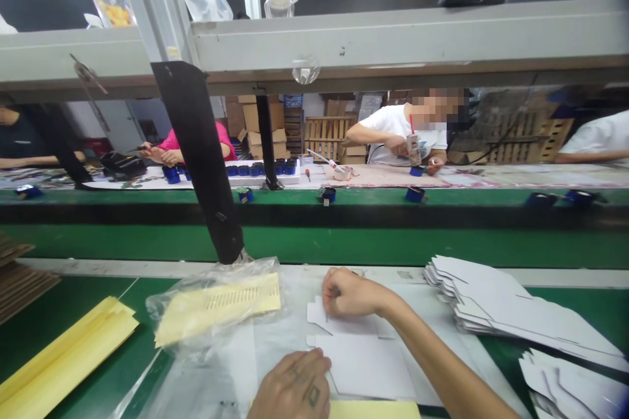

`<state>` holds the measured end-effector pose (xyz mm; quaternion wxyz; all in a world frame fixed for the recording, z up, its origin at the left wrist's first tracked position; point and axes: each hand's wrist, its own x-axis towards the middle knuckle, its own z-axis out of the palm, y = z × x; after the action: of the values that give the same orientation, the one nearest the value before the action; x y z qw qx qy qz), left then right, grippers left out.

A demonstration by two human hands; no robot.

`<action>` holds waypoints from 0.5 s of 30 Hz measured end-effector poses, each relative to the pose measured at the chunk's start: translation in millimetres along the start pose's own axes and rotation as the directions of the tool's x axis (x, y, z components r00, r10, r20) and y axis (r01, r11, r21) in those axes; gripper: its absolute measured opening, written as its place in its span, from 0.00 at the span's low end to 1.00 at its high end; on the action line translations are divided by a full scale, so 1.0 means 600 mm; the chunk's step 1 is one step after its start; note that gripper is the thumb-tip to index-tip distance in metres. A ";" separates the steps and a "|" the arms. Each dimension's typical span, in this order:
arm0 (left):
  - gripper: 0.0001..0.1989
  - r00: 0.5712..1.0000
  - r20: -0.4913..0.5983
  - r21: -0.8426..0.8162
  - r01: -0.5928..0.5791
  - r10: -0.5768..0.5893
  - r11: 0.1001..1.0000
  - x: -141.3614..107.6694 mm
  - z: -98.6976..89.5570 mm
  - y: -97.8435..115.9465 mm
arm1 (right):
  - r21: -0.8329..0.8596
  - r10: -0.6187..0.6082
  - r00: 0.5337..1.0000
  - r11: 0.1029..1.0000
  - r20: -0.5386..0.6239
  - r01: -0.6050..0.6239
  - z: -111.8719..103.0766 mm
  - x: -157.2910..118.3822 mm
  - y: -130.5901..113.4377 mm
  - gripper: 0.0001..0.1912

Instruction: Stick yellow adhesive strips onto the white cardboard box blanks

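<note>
A flat white carton blank (371, 366) lies on the bench in front of me, its flaps spread out. My left hand (297, 386) rests with fingers stretched out at the carton's left edge. Over the carton's upper flap is my right hand (351, 294), its fingers curled closed. Something small and dark shows between those fingers, too hidden to name. Under the near edge of the carton a yellow sheet (373, 410) sticks out. To the left, a clear plastic bag (230, 294) holds yellow printed paper.
White carton blanks (521, 308) are stacked at right, with more white blanks (574, 386) nearer. Folded yellow paper (73, 353) lies at left beside brown cardboard (24, 281). A green conveyor (344, 242) carries blue parts (328, 195). Co-workers sit beyond; a black post (201, 157) stands before me.
</note>
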<state>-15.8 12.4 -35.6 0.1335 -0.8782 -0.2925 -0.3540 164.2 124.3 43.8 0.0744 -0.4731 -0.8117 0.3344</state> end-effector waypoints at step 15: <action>0.14 0.993 0.092 0.029 -0.071 0.068 0.997 0.001 -0.011 -0.012 | -0.094 0.035 0.999 0.995 0.015 -0.033 0.009 0.013 0.005 0.07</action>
<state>-23.3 15.9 -30.3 0.1464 -0.9008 -0.2732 -0.3040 160.0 129.0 36.3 0.0396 -0.4871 -0.8189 0.3010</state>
